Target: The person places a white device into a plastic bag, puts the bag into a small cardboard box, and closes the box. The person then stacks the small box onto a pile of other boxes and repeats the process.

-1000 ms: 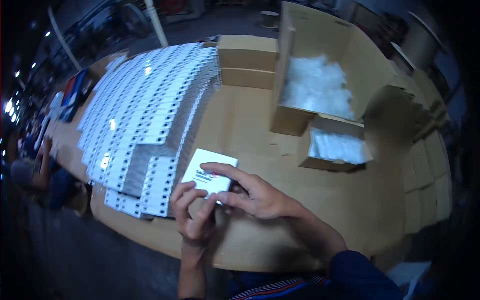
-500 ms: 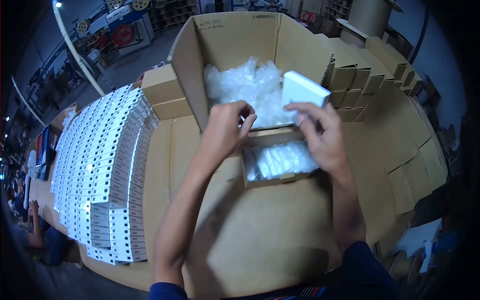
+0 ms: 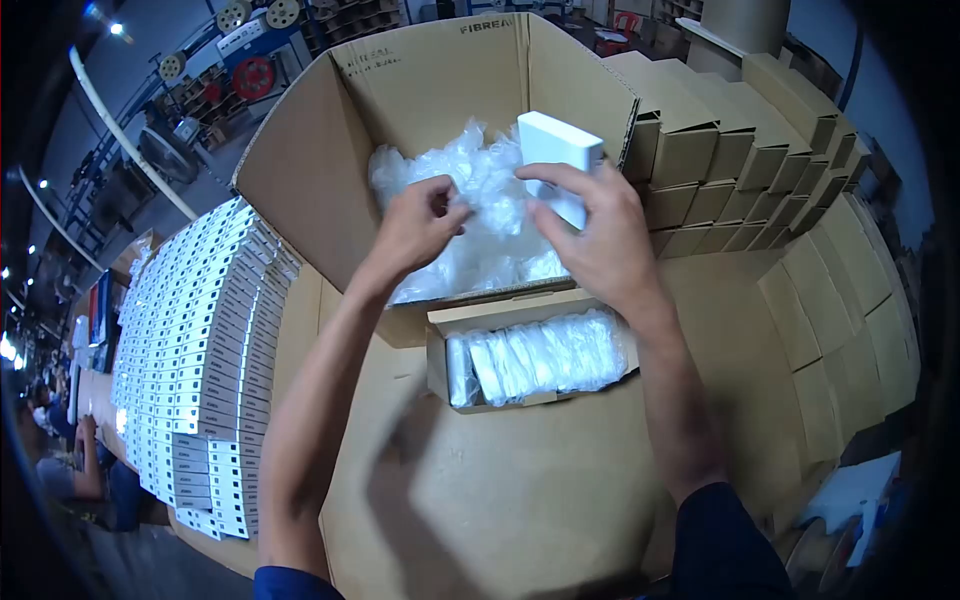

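Observation:
My right hand is around a flat white box, tilted up above the big carton; its thumb and index finger are spread in front of the box. My left hand is over the carton's left part, fingers curled in towards the thumb. Whatever it may hold is hidden or too small to name. Below both hands, the big cardboard carton contains a heap of crumpled clear plastic bags. In front of it stands a small open cardboard box with a row of plastic-wrapped flat items.
White labelled boxes form a tall stack at left. Brown cardboard boxes are stacked at back right, with more brown boxes along the right edge. Cardboard covers the table. Another person's arm shows at far left.
My view has shifted, so the carton and small box sit differently in the frame. The white box has turned more upright, and my right thumb and index finger have spread apart.

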`<state>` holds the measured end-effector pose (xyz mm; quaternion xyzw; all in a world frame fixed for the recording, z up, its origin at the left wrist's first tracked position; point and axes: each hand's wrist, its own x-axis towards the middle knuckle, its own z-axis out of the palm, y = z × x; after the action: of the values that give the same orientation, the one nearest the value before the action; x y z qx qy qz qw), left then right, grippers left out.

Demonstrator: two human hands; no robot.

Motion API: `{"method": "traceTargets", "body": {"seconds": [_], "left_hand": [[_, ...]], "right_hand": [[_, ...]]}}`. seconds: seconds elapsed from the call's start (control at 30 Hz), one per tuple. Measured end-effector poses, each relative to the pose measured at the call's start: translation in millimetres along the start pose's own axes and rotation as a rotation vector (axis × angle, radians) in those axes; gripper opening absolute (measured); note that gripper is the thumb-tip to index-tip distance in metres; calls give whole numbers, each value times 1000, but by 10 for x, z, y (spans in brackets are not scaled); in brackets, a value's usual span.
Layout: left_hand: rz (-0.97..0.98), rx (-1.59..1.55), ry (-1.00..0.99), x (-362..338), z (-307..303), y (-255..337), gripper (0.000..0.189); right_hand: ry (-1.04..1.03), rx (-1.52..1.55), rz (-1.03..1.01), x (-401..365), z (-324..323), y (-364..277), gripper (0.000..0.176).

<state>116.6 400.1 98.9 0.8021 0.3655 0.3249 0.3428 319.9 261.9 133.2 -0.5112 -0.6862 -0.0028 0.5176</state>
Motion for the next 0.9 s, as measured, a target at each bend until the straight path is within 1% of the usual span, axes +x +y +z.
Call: {"method": "traceTargets", "body": {"seconds": [0.03,0.07,0.17,0.2,0.3,0.33,0.43,0.47,0.57,0.6,0.63,0.7,0.73,0.77,0.83,0.87,0.9], "left_hand": [[24,18,24,-101,-94,97,23],[50,37,49,-168,-159,154,22],[13,-273,-41,-262,-242,168,18],[69,-328,-70,-273,-236,161,15],[27,-172,-100,-205,-344,65,16],[3,-167,-87,-209,-394,76,18],[-13,-484,36,-228,-445,118,20],[-31,-336,109,-177,-445,16,21],[2,-187,362,-104,-534,-103,19],[-12,-199,436,-98,-594,-77,10],[44,-95,496,-125,-580,27,7],[155,118,615,-179,-484,195,8],[138,201,536,-205,-481,177,19],[117,209,490,-220,-455,199,21],[110,255,430,-242,-428,234,18],[113,240,400,-243,-425,262,17],[116,224,372,-242,-420,295,17]], "right_hand": [[17,20,-54,20,66,41,33],[-62,0,4,49,109,45,46],[-140,-185,-33,119,422,111,52],[-167,-129,19,150,539,148,50],[-150,-55,-47,181,704,257,41],[-92,25,-43,174,664,230,30],[-176,-30,62,234,543,276,25],[-235,-67,71,248,517,261,22],[-428,-273,167,206,550,351,21],[-403,-285,233,165,523,335,19],[-318,-278,229,157,512,317,20],[-147,-261,220,186,489,245,23],[-128,-220,209,227,447,192,29],[-64,-175,138,262,420,131,33],[70,-90,-1,337,395,61,42],[36,-75,-87,405,403,67,56],[-12,-51,-136,470,427,71,57]]}}
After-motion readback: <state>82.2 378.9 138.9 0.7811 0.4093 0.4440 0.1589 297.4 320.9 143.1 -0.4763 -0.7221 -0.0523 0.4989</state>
